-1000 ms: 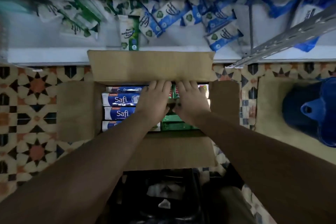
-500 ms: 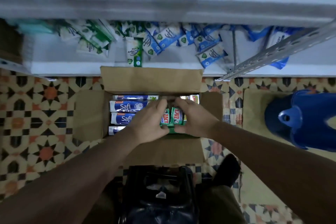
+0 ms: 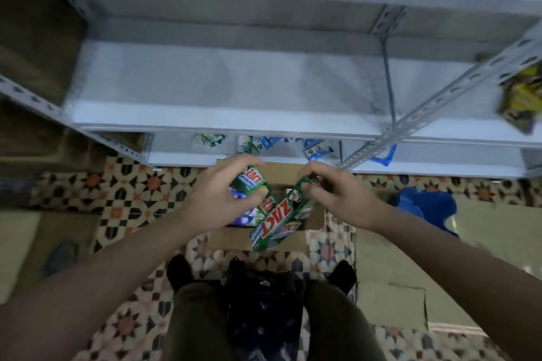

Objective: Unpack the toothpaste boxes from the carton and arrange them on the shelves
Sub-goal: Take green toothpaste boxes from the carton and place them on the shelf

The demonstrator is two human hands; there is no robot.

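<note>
Both hands are raised above the open brown carton point(image 3: 231, 239) on the floor. My left hand point(image 3: 218, 195) grips one end of a green toothpaste box point(image 3: 251, 184). My right hand point(image 3: 337, 195) pinches the top end of a bundle of green toothpaste boxes point(image 3: 277, 221), which hangs tilted down to the left over the carton. Blue toothpaste boxes point(image 3: 242, 218) lie inside the carton, mostly hidden by my left hand. A white metal shelf point(image 3: 223, 119) with a bare surface stands just beyond the hands.
A lower shelf point(image 3: 181, 160) holds several green and blue pouches point(image 3: 315, 149). Yellow packets point(image 3: 520, 97) lie on the shelf at far right. A slotted grey upright point(image 3: 434, 105) slants across the right. A blue jug point(image 3: 422, 205) stands on flattened cardboard point(image 3: 481, 269). My legs stand on the patterned tiles.
Both hands have lifted green toothpaste boxes out of the carton and risen toward the shelf. My view has tilted up, bringing the bare middle shelf into sight.
</note>
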